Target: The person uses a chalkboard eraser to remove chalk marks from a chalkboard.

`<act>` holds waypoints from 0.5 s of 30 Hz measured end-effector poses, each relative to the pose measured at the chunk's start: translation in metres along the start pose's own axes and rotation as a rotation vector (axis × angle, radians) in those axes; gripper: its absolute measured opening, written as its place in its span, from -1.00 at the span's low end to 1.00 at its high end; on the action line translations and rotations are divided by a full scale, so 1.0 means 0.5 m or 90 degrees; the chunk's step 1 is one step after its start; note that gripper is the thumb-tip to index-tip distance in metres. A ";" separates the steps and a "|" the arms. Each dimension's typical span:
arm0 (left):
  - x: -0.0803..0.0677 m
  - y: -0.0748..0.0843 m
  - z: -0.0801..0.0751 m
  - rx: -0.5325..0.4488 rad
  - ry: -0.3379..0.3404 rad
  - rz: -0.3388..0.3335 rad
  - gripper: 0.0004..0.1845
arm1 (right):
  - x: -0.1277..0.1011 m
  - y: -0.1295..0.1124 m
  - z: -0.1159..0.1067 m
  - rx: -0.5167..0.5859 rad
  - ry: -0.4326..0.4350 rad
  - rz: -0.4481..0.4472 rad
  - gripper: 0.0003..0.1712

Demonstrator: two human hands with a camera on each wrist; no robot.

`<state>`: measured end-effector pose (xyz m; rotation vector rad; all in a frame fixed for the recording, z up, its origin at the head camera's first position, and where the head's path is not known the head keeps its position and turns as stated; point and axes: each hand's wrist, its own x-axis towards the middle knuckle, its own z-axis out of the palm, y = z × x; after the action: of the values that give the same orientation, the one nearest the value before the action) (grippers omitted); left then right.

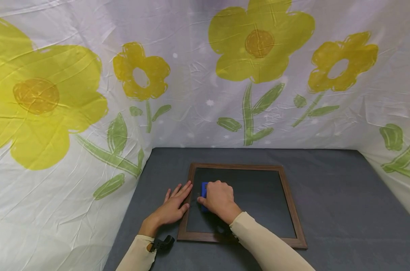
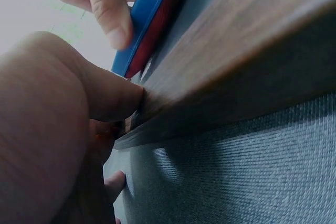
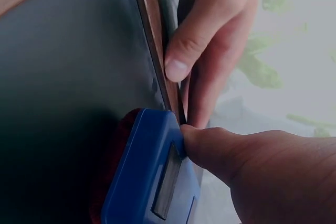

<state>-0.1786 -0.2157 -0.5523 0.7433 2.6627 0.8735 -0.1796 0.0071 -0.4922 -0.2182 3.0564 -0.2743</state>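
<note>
A blue board eraser [image 1: 204, 186] with a dark red felt underside lies against a small blackboard [image 1: 255, 199] in a brown wooden frame [image 1: 239, 166]. My right hand [image 1: 220, 199] grips the eraser near the board's left side, the thumb along its left edge. In the right wrist view the eraser's blue back [image 3: 139, 166] shows a grey inset strip. My left hand [image 1: 172, 209] rests on the left side of the frame with fingers fairly straight, the thumb touching the wood. From the left wrist camera, the frame [image 2: 220, 45] and the eraser [image 2: 147, 9] appear close by.
The board lies flat on a dark grey cloth-covered table [image 1: 340, 195]. A white curtain [image 1: 191, 113] with yellow flowers surrounds the back and sides. A black band [image 1: 162, 244] sits on the left wrist.
</note>
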 end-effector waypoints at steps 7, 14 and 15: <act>-0.001 -0.001 0.000 0.001 0.002 0.002 -0.26 | 0.005 -0.021 0.002 0.000 -0.007 -0.008 -0.20; 0.001 -0.002 -0.001 0.001 -0.003 0.002 -0.27 | 0.009 -0.038 0.006 -0.007 -0.005 -0.011 -0.20; 0.001 -0.002 -0.001 0.001 -0.003 0.003 -0.27 | 0.009 -0.040 0.007 -0.009 -0.004 -0.012 -0.20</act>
<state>-0.1794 -0.2164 -0.5524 0.7505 2.6584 0.8703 -0.1811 -0.0134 -0.4921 -0.2482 3.0525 -0.2525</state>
